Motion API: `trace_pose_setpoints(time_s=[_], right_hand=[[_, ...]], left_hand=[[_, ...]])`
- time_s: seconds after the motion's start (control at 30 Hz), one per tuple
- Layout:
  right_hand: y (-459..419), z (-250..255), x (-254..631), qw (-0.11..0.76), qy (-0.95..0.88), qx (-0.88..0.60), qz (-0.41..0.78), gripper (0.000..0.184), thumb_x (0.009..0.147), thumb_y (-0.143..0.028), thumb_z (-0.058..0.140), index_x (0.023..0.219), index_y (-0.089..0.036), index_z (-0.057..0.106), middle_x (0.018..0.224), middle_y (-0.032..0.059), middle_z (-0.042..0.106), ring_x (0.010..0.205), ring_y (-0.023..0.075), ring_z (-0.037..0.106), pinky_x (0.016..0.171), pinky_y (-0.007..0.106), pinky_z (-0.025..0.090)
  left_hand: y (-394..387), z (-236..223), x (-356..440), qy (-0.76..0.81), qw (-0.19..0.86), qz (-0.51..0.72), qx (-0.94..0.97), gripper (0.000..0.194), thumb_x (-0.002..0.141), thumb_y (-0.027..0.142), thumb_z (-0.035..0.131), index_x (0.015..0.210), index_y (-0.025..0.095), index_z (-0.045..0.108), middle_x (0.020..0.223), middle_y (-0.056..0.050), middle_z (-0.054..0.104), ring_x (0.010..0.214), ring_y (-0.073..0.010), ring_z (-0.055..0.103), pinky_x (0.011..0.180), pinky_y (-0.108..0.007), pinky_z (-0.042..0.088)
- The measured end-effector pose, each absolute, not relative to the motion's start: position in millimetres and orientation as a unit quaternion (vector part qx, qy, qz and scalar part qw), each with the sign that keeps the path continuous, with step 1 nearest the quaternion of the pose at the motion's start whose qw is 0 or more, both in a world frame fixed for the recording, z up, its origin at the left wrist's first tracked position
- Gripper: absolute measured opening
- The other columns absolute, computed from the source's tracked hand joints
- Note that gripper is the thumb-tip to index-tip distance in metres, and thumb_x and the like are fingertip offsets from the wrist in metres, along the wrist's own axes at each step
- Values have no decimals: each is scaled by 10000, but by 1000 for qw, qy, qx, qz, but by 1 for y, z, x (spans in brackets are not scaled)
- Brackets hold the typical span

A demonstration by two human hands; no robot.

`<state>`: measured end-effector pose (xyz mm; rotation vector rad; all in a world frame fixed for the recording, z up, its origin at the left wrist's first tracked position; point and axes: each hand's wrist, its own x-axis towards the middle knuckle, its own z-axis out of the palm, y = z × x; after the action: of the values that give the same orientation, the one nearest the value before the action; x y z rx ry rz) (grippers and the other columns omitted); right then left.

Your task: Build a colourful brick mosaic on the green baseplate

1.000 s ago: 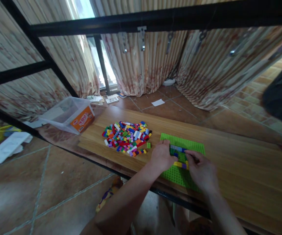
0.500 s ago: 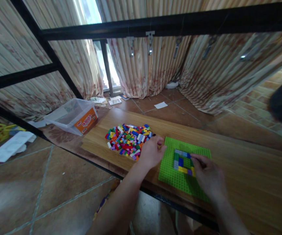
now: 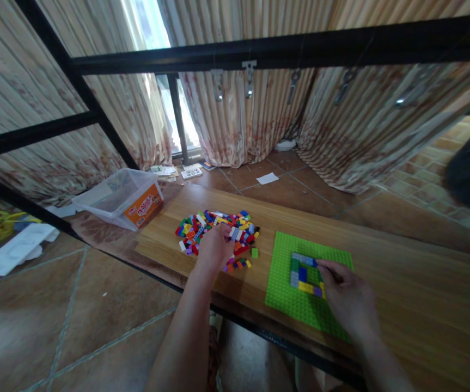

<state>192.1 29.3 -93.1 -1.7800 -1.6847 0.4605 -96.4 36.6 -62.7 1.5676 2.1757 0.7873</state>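
Observation:
Beside the upper right corner of a small rectangle of building bricks [image 3: 307,287] is my right hand [image 3: 347,291], its thumb and fingers pinched at a blue brick there. The rectangle has grey, blue, green, yellow and purple bricks, and it sits on a bright green studded baseplate [image 3: 284,302]. My left hand [image 3: 214,249] reaches over a pile of loose multicoloured bricks [image 3: 194,226], fingers curled down among them. Whatever lies between its fingertips is hidden. A single lime green brick [image 3: 255,252] lies at the pile's right side.
The wooden bench top [image 3: 414,288] carries the pile and baseplate. A clear plastic box [image 3: 116,204] with an orange label stands at its left end. A black metal bar [image 3: 202,59] with hanging clips crosses above. Papers [image 3: 267,178] lie on the tiled floor.
My left hand has moved left, from beside the baseplate to over the brick pile. My right hand has stayed at the brick rectangle.

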Motion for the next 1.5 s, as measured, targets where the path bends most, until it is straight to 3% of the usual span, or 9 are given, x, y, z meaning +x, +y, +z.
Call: trace_pose_setpoints(time_s=[0.43,0.77,1.0,1.13,1.27,1.4,1.5], right_hand=[[29,-95,197,307,-646,-676,177,364,824,-491,491,934,-245,735,941,74,759,801,268,702,751,394,511],[31,-102,201,284,-648,-682,183,410,776,-544,485,931,-261,739,944,79,759,786,288,704,737,421,525],[32,-106,197,293,-656,-666,199,427,783,-573,488,937,-262,738,992,76,759,816,296,713,733,429,530],[30,-107,196,303,-671,-651,186,432,794,-573,484,942,-255,737,990,84,759,782,288,715,698,413,532],[31,-106,196,299,-675,-650,183,411,811,-550,478,939,-256,735,979,76,756,801,282,710,723,414,532],[29,-100,191,321,-668,-643,195,389,828,-515,490,938,-232,732,968,78,750,806,255,701,750,389,529],[28,-94,188,343,-662,-640,186,360,850,-458,487,939,-213,735,963,81,749,808,232,690,768,366,525]], left_hand=[[39,-55,-85,775,155,297,536,233,793,123,581,998,197,662,977,-56,722,912,-214,667,840,-322,498],[36,-47,-145,862,64,328,381,309,819,135,501,1066,190,679,1038,-90,723,1016,-235,644,871,-328,476],[61,-64,-145,822,15,283,494,436,813,129,526,1237,166,621,1246,-102,665,1180,-240,562,1053,-352,389],[67,-71,-144,821,8,249,513,523,797,109,531,1313,186,571,1247,-99,666,1211,-260,540,1040,-375,401],[65,-70,-147,824,11,239,513,472,808,131,547,1272,186,612,1185,-112,692,1194,-287,552,1022,-413,418],[64,-63,-148,807,22,317,498,422,792,130,577,1206,151,656,1172,-128,692,1161,-299,575,1026,-429,424],[64,-56,-138,710,135,472,505,493,772,161,619,1266,161,608,1141,-99,688,1018,-235,643,916,-364,497]])
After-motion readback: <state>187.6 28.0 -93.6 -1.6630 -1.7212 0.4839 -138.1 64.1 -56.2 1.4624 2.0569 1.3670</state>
